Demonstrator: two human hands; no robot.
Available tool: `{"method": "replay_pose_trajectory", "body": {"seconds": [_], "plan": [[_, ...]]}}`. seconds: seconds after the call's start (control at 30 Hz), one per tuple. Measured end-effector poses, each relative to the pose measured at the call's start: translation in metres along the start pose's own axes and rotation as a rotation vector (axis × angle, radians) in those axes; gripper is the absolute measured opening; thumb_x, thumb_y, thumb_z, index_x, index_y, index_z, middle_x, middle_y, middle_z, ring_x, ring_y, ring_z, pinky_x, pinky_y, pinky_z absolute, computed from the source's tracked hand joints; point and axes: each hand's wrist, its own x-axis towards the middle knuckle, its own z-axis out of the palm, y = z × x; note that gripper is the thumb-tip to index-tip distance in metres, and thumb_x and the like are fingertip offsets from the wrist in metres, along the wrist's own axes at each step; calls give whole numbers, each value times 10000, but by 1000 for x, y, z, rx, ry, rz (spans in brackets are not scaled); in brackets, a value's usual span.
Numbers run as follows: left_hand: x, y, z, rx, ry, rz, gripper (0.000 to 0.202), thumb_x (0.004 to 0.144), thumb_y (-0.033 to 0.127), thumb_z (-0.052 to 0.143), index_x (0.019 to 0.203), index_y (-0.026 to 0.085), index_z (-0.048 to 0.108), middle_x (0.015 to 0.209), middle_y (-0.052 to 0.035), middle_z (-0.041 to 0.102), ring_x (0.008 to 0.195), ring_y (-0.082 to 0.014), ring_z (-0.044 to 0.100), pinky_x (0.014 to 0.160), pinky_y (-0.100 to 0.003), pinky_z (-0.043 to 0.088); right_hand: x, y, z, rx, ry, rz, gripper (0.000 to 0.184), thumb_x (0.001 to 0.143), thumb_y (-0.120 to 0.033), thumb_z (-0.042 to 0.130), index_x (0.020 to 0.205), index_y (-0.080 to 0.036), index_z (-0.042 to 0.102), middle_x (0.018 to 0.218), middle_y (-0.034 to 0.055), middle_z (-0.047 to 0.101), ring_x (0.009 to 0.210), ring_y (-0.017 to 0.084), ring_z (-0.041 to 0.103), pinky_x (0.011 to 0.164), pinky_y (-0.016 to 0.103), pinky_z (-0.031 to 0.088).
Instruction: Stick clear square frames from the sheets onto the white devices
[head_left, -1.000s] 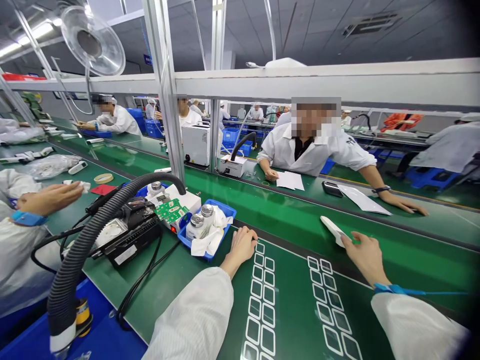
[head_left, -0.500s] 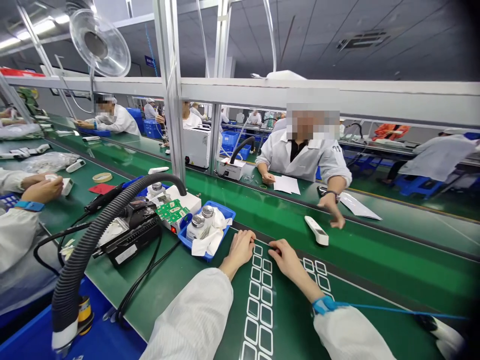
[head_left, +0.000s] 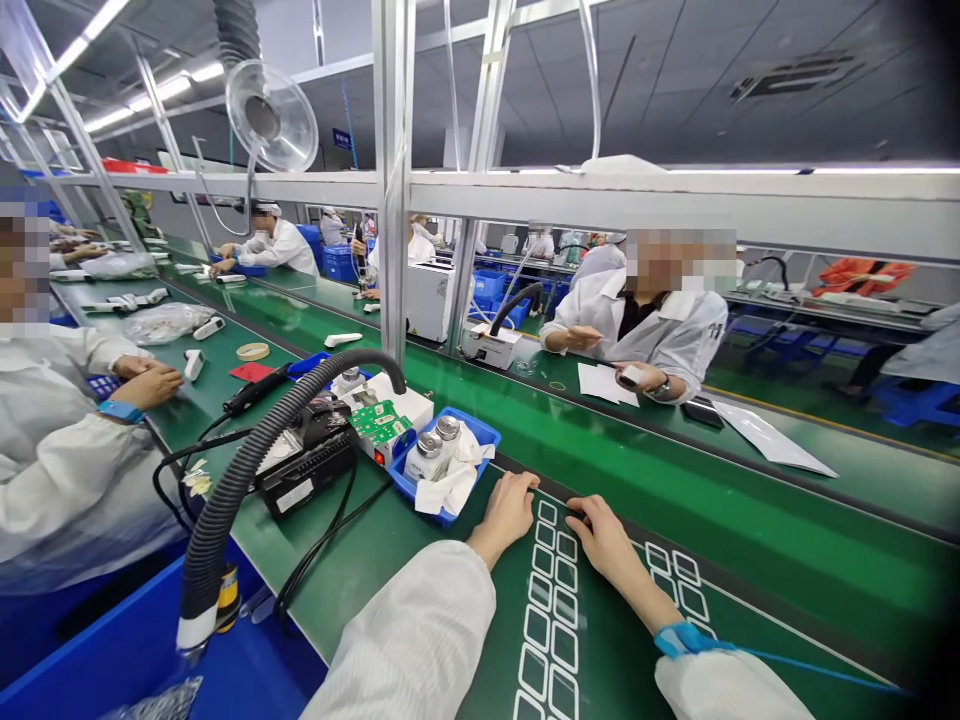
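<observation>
My left hand [head_left: 508, 515] lies flat on the green work mat [head_left: 615, 640], its fingers spread and holding nothing. My right hand [head_left: 604, 545] rests just to its right with the fingers curled lightly, also empty. Under and below both hands runs a pattern of white rounded-rectangle outlines [head_left: 551, 600]. Left of my left hand stands a blue plastic tray [head_left: 471, 425] holding two metal-capped bottles [head_left: 429, 458] and white cloth [head_left: 454, 480]. A blue wrist strap [head_left: 679, 640] circles my right wrist, and its cord runs off to the right.
Left of the tray are a green circuit board [head_left: 381, 422], a black soldering station [head_left: 304, 465] and a ribbed black hose [head_left: 255, 450]. A co-worker's hand [head_left: 634, 377] across the belt holds a white handheld device. Another co-worker's hand [head_left: 154, 385] works at left.
The white handheld device has gone from the belt into the co-worker's hand opposite. My right hand has moved left from that device to beside my left hand. The view has turned slightly.
</observation>
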Motion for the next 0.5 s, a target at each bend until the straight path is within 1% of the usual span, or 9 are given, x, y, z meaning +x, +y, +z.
{"method": "replay_pose_trajectory", "body": {"seconds": [0.07,0.17,0.2,0.23,0.3,0.37,0.5], "plan": [[0,0,0,-6,4,-4,311,834,11,454,1058,171,599,1076,-59,658,1054,-201,550,957,-337,444,3,-1,0,0,-19,31,203,789,-307,460,868,-183,600,893,111,572,869,258,578,819,412,472],[0,0,0,-16,8,-11,316,831,6,456,1061,170,596,1067,-58,659,1050,-202,548,957,-341,443,6,-2,0,5,-47,46,166,772,-281,451,721,-190,580,819,102,573,817,250,582,816,419,474],[0,0,0,-20,7,-14,317,832,7,456,1065,170,595,1064,-59,660,1048,-203,549,958,-345,443,7,-2,0,8,-51,44,168,771,-276,447,715,-190,580,823,101,579,808,244,585,814,415,478],[0,0,0,-23,6,-16,318,833,9,456,1069,170,595,1063,-59,661,1049,-204,549,959,-348,442,6,-2,0,17,-50,42,170,771,-272,448,742,-189,593,847,102,589,812,238,590,811,407,483],[0,0,0,-30,1,-21,317,837,15,456,1075,170,596,1059,-60,662,1052,-209,549,962,-356,440,5,-2,0,46,-38,38,205,767,-274,461,852,-184,624,912,103,602,821,227,602,804,392,494],[-1,1,0,-37,-3,-26,317,838,21,458,1079,170,599,1057,-62,663,1059,-215,547,964,-364,438,5,-1,0,72,-24,29,247,762,-288,478,918,-183,638,927,98,603,792,218,604,785,386,502],[-2,3,-1,-61,-2,-37,325,828,21,461,1076,171,609,1043,-65,669,1058,-227,550,965,-380,437,8,1,0,59,-20,32,221,742,-319,495,843,-183,637,835,80,581,663,201,565,703,386,499]]}}
